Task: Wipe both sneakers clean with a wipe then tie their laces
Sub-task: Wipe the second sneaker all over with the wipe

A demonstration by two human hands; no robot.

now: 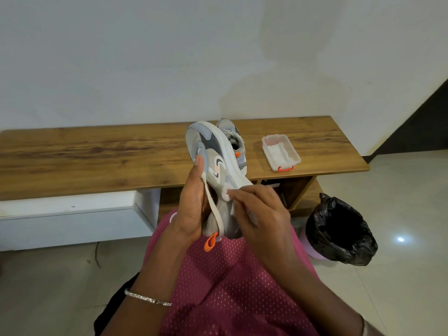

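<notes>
Grey-and-white mesh sneaker [213,166]: gripped in left hand [191,207] above the wooden desk [97,156], toe away, long axis upright.
Right hand [257,209]: pinches white wipe [229,194] against its sole edge.
Second grey sneaker [234,139]: on desk behind.
</notes>
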